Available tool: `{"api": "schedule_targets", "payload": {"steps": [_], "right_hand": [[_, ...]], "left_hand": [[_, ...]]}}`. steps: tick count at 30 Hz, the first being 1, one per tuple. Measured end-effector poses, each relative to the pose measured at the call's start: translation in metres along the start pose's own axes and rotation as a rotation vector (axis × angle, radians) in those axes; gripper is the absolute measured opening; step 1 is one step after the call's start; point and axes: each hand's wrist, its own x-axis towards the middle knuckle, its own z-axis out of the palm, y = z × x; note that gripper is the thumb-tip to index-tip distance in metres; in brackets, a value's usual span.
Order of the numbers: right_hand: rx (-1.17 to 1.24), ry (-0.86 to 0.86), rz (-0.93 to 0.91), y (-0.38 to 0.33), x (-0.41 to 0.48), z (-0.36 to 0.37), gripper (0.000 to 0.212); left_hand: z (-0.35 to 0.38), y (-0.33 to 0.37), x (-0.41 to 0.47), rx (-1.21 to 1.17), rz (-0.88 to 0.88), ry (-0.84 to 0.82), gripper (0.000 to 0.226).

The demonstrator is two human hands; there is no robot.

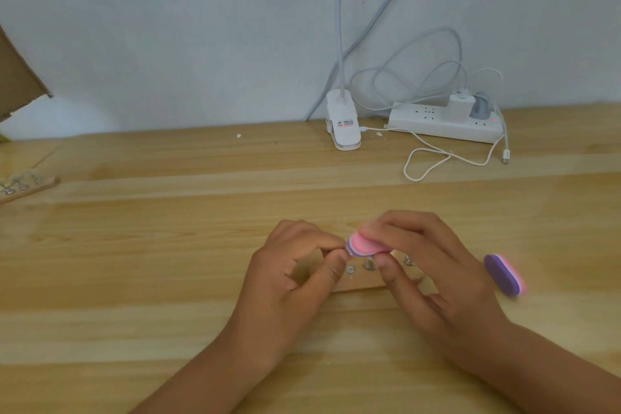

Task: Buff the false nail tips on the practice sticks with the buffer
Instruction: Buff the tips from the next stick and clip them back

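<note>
Now our right hand (pixel 426 255) pinches the buffer (pixel 364 245) just above the stick (pixel 359 284); our left hand (pixel 292 265), fingers curled, grips the stick's end.

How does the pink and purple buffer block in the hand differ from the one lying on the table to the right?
The pink and purple foam buffer block is gripped by the right hand over the wooden practice stick; the purple-topped foam buffer block lies untouched on the wooden table. The held one shows a pink face, the lying one purple. Both are oval and layered.
</note>
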Motion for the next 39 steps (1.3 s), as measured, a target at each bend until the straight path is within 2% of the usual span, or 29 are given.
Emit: {"api": "schedule_targets", "payload": {"steps": [10, 14, 18, 22, 26, 29, 33, 37, 39], "right_hand": [[0.045, -0.099, -0.057, 0.0027, -0.0028, 0.0019, 0.03], [0.052, -0.062, 0.009, 0.0043, -0.0009, 0.0, 0.026], [0.072, -0.134, -0.075, 0.0004, -0.0044, 0.0029, 0.03], [0.049, -0.071, 0.01, 0.0044, -0.0017, 0.0, 0.028], [0.044, -0.153, -0.086, 0.0015, -0.0077, 0.0029, 0.027], [0.031, -0.073, -0.024, 0.0048, -0.0035, 0.0004, 0.029], [0.043, -0.15, -0.108, 0.0009, -0.0092, 0.0035, 0.029], [0.041, -0.063, 0.007, 0.0043, -0.0018, 0.0, 0.029], [0.062, -0.114, -0.05, 0.001, -0.0047, 0.0021, 0.03]], "left_hand": [[0.0027, 0.0032, -0.0025, 0.222, 0.121, -0.01, 0.016], [0.001, 0.0038, -0.0017, 0.199, 0.095, -0.003, 0.016], [0.003, 0.0048, -0.0023, 0.164, 0.085, -0.015, 0.019], [0.0012, 0.0034, -0.0013, 0.154, 0.068, 0.01, 0.018], [0.0021, 0.0031, -0.0013, 0.115, 0.068, 0.005, 0.021], [0.0015, 0.0027, -0.0011, 0.115, 0.079, 0.023, 0.018], [0.0019, 0.0022, -0.0017, 0.09, 0.077, 0.016, 0.017], [0.0015, 0.0004, -0.0012, 0.098, 0.059, 0.019, 0.016], [0.0019, 0.0001, -0.0009, 0.065, 0.046, 0.007, 0.016]]}}
